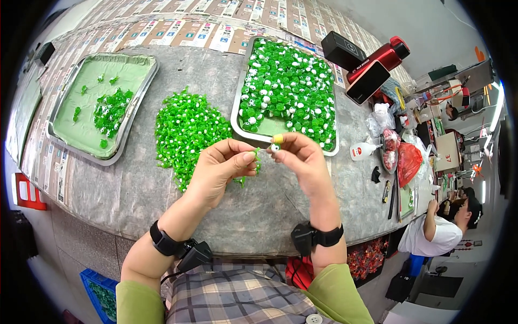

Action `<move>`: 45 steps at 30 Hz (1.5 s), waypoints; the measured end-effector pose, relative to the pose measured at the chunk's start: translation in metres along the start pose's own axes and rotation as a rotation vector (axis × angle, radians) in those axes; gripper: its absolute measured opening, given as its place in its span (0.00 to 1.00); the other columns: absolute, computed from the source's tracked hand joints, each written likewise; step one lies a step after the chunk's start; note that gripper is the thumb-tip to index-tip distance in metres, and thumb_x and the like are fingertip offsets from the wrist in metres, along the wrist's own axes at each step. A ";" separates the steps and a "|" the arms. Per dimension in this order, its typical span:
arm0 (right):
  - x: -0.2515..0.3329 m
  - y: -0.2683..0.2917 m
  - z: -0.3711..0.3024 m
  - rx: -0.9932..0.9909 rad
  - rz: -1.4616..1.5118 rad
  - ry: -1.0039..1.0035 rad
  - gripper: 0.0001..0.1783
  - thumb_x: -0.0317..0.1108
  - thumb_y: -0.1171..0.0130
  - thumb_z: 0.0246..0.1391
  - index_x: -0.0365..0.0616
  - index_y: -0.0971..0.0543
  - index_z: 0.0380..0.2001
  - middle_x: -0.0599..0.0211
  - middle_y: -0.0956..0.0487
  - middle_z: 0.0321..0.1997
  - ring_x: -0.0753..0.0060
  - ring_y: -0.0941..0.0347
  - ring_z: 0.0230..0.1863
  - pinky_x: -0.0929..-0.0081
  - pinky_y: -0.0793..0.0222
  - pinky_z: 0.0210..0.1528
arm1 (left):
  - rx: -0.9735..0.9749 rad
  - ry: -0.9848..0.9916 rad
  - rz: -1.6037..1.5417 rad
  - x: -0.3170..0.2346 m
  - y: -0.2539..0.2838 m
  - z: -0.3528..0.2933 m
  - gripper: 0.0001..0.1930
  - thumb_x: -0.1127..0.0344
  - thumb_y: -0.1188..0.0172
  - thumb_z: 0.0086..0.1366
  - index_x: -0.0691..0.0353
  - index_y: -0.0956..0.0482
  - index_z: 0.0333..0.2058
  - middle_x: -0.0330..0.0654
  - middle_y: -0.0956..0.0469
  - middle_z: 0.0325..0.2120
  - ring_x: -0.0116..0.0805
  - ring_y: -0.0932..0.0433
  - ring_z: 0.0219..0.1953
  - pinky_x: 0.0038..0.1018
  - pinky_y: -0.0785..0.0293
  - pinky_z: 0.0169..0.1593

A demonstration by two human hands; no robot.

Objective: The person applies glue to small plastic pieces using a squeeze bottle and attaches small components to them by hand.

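Note:
Both hands meet over the table, just below the right-hand tray. My left hand point(221, 164) pinches a small green plastic piece point(258, 154) between thumb and forefinger. In my right hand point(306, 162) is a small white bead with a black eye dot point(275, 147), held at the fingertips; one finger wears a yellow wrap point(278, 138). The two pieces are very close; whether they touch I cannot tell. Left of my hands lies a loose heap of green and white pieces point(189, 129). Beyond them, a metal tray point(235, 116) holds many green and white eye beads.
At the left, a green-lined metal tray point(75, 127) holds a small cluster of green pieces. Along the right stand a black box point(342, 49), a phone point(368, 82), a red bottle point(383, 56) and a white bottle point(362, 151). Another person point(437, 232) is at the far right.

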State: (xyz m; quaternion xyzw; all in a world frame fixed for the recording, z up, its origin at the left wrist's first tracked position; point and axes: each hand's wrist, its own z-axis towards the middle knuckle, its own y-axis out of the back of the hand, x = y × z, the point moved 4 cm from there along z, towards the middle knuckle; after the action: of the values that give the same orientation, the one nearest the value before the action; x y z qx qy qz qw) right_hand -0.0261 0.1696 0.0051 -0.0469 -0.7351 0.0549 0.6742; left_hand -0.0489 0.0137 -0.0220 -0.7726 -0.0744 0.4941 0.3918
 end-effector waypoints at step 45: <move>-0.013 -0.013 -0.014 0.018 0.089 -0.059 0.12 0.26 0.47 0.46 0.35 0.28 0.37 0.65 0.25 0.33 0.80 0.30 0.34 0.85 0.34 0.36 | -0.041 -0.546 1.037 -0.017 -0.015 -0.007 0.04 0.75 0.41 0.46 0.65 0.27 0.23 0.39 0.28 0.18 0.28 0.29 0.21 0.22 0.34 0.25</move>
State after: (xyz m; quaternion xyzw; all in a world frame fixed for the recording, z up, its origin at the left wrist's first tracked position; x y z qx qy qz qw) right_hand -0.0110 0.1549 -0.0043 -0.0718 -0.7513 0.0929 0.6495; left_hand -0.0473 0.0115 0.0015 -0.5601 0.2057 0.8009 0.0505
